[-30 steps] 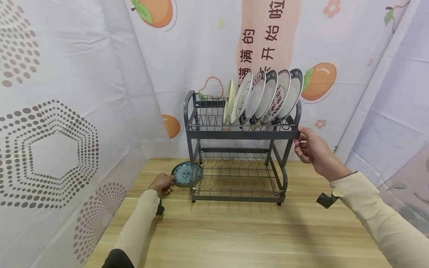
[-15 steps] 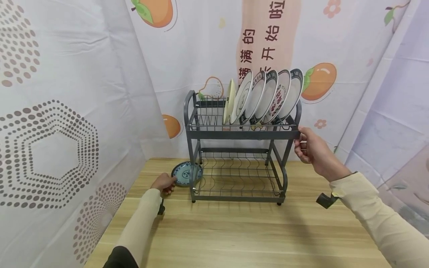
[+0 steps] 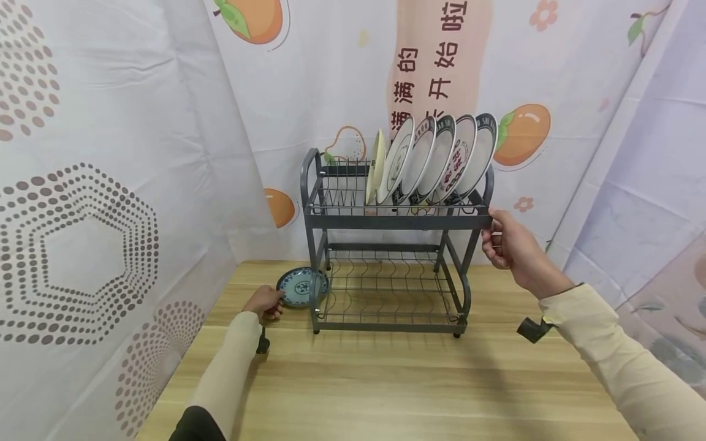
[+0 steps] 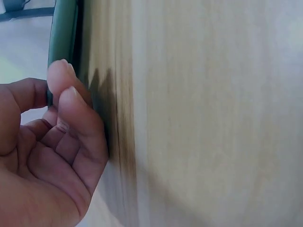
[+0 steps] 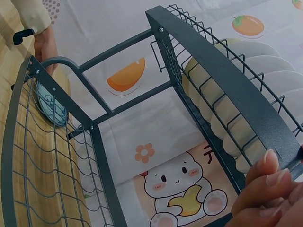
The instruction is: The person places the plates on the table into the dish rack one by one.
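Note:
On the wooden table, a blue patterned plate [image 3: 298, 288] lies flat at the left of a grey two-tier dish rack [image 3: 394, 222], partly behind its front left leg. My left hand [image 3: 266, 301] pinches the near left edge of this plate; in the left wrist view the thumb and fingertips [image 4: 75, 101] meet at its green-blue rim [image 4: 62, 35]. At the rack's upper right front corner, my right hand [image 3: 510, 245] grips the top tier's rail, fingers curled beneath. Several white plates [image 3: 421, 160] and a cream-yellow plate [image 3: 377, 166] stand on edge in the top tier.
The rack's lower wire shelf [image 3: 386, 288] sits just above the table [image 3: 375, 380]. A printed curtain [image 3: 309, 79] hangs behind, and another [image 3: 99, 245] closes in the left side. Each wrist wears a strap with a small black piece.
The blue plate has slid slightly left relative to the rack, along with my left hand. My right hand stays on the rack's corner. The head view has shifted a little.

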Demonstrator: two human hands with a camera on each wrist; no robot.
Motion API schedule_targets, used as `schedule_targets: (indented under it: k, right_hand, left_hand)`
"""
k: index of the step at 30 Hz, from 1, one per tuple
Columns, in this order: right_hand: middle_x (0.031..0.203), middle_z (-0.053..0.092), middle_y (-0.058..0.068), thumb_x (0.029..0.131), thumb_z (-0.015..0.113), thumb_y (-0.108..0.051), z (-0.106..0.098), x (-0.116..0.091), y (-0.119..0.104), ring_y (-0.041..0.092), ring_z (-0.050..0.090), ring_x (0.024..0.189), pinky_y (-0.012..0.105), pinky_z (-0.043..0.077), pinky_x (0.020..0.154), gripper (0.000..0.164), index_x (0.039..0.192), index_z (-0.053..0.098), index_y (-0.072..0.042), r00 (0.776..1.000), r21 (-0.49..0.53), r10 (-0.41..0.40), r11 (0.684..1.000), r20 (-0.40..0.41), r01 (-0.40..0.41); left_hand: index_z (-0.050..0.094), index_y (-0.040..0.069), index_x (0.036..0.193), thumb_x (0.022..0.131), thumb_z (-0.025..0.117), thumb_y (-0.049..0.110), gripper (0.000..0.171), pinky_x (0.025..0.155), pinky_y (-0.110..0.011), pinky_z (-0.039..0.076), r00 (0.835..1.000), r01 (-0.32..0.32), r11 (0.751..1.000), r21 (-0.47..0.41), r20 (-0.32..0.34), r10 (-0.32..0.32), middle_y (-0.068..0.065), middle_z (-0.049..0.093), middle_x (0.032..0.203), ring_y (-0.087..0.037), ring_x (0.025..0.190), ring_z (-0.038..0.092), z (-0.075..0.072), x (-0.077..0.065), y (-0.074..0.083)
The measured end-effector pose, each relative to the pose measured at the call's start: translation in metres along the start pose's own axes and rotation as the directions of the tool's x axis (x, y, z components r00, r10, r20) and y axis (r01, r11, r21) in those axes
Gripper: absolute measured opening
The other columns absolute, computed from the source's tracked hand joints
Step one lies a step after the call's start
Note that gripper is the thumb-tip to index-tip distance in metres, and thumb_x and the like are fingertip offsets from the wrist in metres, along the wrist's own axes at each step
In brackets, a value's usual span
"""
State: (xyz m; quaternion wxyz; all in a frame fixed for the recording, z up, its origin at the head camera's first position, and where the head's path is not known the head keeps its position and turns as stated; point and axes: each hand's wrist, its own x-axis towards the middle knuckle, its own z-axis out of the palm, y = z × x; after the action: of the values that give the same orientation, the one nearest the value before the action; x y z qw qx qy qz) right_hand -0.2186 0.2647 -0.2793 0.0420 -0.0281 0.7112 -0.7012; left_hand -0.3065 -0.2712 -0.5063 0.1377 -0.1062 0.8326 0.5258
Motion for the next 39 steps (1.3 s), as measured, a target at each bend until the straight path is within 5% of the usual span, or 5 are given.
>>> schedule_targets:
  k: [11, 24, 39]
  right_hand:
    - [0.060, 0.054, -0.003, 0.109, 0.037, -0.045, 0.001, 0.001, -0.002, 0.007, 0.045, 0.046, 0.020, 0.034, 0.041, 0.050, 0.078, 0.053, -0.010, 1.000, 0.014, -0.006, 1.000, 0.010, 0.006]
    - [0.060, 0.054, -0.003, 0.109, 0.038, -0.046, 0.001, 0.000, -0.001, 0.007, 0.045, 0.047, 0.020, 0.033, 0.042, 0.050, 0.077, 0.053, -0.011, 1.000, -0.007, -0.014, 1.000, 0.013, 0.014]
    - [0.060, 0.054, -0.003, 0.109, 0.037, -0.046, -0.002, 0.003, -0.002, 0.007, 0.047, 0.047, 0.020, 0.033, 0.041, 0.051, 0.077, 0.054, -0.011, 1.000, 0.002, -0.003, 1.000, 0.014, 0.003]
  left_hand:
    - [0.060, -0.008, 0.101, 0.109, 0.042, 0.015, 0.030, 0.052, -0.020, 0.048, 0.996, -0.072, 0.983, -0.169, -0.061, 0.062, -0.003, 0.061, 0.069, -0.006, 0.055, 0.055, -0.011, -0.016, -0.005]
    - [0.061, -0.014, 0.110, 0.110, 0.040, 0.017, 0.038, 0.049, -0.018, 0.047, 0.992, -0.082, 0.976, -0.203, -0.112, 0.061, -0.004, 0.067, 0.070, -0.005, 0.055, 0.056, -0.019, -0.017, -0.014]
    - [0.058, -0.019, 0.115, 0.112, 0.037, 0.020, 0.044, 0.053, -0.021, 0.048, 0.979, -0.180, 0.969, -0.169, -0.125, 0.160, -0.004, 0.064, 0.074, -0.006, 0.058, 0.054, -0.034, -0.046, -0.010]
